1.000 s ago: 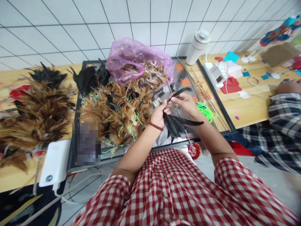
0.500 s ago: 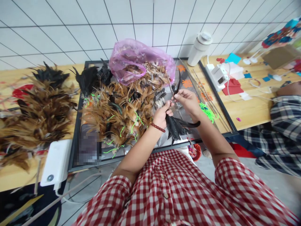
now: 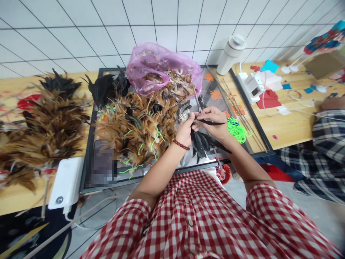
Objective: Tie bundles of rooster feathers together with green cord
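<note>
My left hand (image 3: 186, 130) is closed around a bundle of black feathers (image 3: 201, 145), whose pale quill ends (image 3: 184, 115) stick out past the thumb. Pinched in the fingers of my right hand (image 3: 214, 120) is a single dark feather (image 3: 210, 122), lying crosswise with its tip to the right. Both hands are close together, the right just beside the left thumb. Brown feather bunches (image 3: 142, 126), some tied with bright green string, spread to the left of my hands. Behind them a pink plastic bag (image 3: 151, 59) holds more loose feathers.
The black-framed glass panel (image 3: 254, 126) lies under the work. Green string (image 3: 238, 130), thin rods and a white bottle (image 3: 231, 54) are on its right. A power strip (image 3: 250, 87) and a person in a plaid sleeve (image 3: 329, 140) are farther right; a white power bank (image 3: 66, 183) sits left.
The dark feather in my right hand has turned from standing up to lying sideways. My right hand has drawn closer to the left, which keeps hold of the bundle.
</note>
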A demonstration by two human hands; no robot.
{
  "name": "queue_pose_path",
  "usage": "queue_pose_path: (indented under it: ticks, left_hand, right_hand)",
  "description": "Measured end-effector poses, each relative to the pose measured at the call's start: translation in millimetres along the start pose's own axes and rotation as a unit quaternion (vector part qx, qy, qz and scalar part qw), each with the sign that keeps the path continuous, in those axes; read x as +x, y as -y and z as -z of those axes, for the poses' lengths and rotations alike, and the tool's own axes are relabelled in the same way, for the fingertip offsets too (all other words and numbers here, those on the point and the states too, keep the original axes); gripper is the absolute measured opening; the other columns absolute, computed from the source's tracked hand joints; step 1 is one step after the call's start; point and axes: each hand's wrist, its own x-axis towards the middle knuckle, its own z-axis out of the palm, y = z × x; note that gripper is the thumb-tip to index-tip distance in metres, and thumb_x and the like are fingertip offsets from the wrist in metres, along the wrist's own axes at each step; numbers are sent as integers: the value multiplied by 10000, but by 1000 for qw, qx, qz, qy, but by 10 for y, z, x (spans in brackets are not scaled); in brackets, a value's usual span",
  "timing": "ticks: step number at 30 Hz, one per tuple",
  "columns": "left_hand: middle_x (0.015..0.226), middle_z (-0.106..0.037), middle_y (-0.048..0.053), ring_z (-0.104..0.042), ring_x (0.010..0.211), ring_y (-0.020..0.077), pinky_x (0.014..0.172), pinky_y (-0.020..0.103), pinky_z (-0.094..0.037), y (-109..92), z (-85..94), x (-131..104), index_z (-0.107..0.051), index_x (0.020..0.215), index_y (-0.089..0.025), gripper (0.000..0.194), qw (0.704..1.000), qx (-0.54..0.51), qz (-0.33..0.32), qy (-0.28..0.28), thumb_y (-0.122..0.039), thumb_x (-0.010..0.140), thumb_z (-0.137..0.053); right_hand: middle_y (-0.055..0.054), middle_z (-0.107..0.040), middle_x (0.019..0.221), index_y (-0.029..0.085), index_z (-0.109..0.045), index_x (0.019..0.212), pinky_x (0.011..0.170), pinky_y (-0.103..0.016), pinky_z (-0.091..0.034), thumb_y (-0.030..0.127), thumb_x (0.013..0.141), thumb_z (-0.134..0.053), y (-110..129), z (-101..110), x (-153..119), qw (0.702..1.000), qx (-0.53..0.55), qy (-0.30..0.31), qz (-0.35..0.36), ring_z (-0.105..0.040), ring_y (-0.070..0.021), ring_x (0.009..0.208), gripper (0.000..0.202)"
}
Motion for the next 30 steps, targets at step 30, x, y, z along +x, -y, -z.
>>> queue_pose_path:
  ticks: [30]
  left_hand:
    - [493,-346,-93,-443,463,51,529,191,-421,-45,7,35,-662,757,-131,239,996,-33,8,-77,-276,942,-704]
  right_hand:
    - [-12,-641,651,187,-627,692,594,-260,-428,219,790,-661,-933,449,558,909,-182,38,-372,-565,-141,621,109]
